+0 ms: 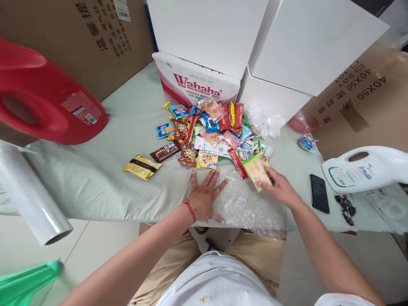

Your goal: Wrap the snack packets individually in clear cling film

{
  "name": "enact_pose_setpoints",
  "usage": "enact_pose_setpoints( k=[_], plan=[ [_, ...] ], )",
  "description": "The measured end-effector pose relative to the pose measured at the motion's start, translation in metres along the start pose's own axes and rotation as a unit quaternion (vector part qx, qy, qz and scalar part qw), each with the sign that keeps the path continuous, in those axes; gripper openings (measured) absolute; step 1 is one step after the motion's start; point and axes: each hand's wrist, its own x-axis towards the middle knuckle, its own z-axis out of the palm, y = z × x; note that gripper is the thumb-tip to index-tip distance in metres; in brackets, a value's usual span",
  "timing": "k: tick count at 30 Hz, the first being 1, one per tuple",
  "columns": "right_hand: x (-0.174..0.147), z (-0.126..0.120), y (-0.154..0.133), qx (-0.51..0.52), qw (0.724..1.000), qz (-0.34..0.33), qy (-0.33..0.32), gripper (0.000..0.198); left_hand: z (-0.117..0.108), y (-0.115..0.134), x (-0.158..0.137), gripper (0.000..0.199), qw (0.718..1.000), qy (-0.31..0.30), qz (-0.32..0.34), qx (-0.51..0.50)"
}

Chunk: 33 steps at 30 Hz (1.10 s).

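My left hand (204,196) lies flat with its fingers spread, at the left edge of a clear plastic bag (245,204) near the table's front edge. In my right hand (282,187) is a snack packet (256,173) with green ends and a pale wrapper, held over the bag's upper right. Just behind both hands spreads a pile of wrapped snacks (212,123). A slim red packet (237,163) lies beside the held one. A yellow and black packet (142,167) and a dark brown packet (165,151) sit at the pile's left.
A white and red carton (197,80) and white boxes (207,29) stand behind the pile. On the left are a red jug (47,97) and a plastic film roll (32,195). A phone (319,194), keys (345,209) and a white jug (366,169) are at the right.
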Motion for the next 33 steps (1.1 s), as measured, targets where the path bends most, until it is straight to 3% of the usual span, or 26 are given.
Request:
enact_pose_setpoints(
  k=[4, 9, 11, 14, 17, 24, 29, 33],
  plan=[
    [-0.026, 0.024, -0.009, 0.0, 0.988, -0.069, -0.135, 0.054, -0.004, 0.0, 0.001, 0.137, 0.999, -0.033, -0.005, 0.013],
    [-0.013, 0.017, -0.016, -0.003, 0.939, -0.144, -0.313, 0.053, -0.008, 0.001, 0.001, 0.138, 0.998, -0.054, -0.008, 0.026],
    [-0.009, 0.016, -0.02, -0.063, 0.938, -0.159, -0.302, 0.053, -0.01, 0.002, 0.001, 0.136, 0.998, -0.061, -0.01, 0.027],
    [-0.012, 0.021, -0.028, -0.177, 0.946, -0.172, -0.212, 0.067, -0.012, 0.004, 0.002, 0.134, 0.997, -0.069, -0.018, 0.028],
    [-0.025, 0.032, -0.035, -0.227, 0.937, -0.201, -0.174, 0.076, -0.014, 0.004, 0.002, 0.137, 0.997, -0.074, -0.02, 0.025],
    [-0.052, 0.049, -0.032, -0.265, 0.929, -0.213, -0.147, 0.066, -0.018, 0.006, 0.001, 0.138, 0.996, -0.082, -0.023, 0.027],
    [-0.044, 0.043, -0.031, -0.234, 0.947, -0.174, -0.136, 0.064, -0.016, 0.007, 0.002, 0.14, 0.995, -0.086, -0.025, 0.038],
    [-0.03, 0.049, -0.031, -0.257, 0.943, -0.154, -0.146, 0.065, -0.013, 0.005, 0.002, 0.139, 0.997, -0.069, -0.018, 0.034]
  ],
)
